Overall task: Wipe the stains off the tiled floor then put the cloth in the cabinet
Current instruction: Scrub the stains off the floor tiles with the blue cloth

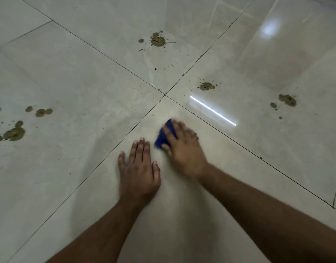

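No text, label, brand, number or sign can be read anywhere in the view.

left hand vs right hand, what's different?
The left hand lies flat on the bare tile, fingers straight, holding nothing; the right hand presses a blue cloth. The left hand looks sharp, the right hand motion-blurred. Both are bare, palm down on the same tile.
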